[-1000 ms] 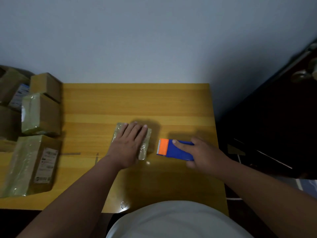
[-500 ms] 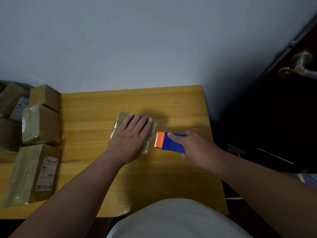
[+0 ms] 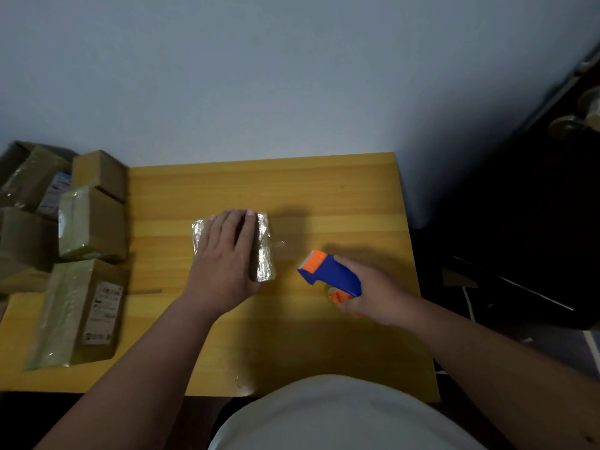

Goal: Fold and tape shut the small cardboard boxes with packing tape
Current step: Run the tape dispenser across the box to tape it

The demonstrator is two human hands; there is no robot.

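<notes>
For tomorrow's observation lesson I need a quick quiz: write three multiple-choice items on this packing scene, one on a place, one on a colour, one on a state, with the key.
1. Where does the pile of other taped boxes lie on the table?
A. at its left edge
B. at its right edge
C. in the middle

2. What colours is the tape dispenser?
A. green and white
B. blue and orange
C. red and black

3. What is the left hand doing?
A. hanging beside the table
B. pressing flat on the small box
C. holding the dispenser

Key:
1 A, the boxes crowd the table's left side.
2 B, a blue body with an orange front.
3 B, its straight fingers lie on the box, while the right hand has its grip round the dispenser, apart from the box.
</notes>
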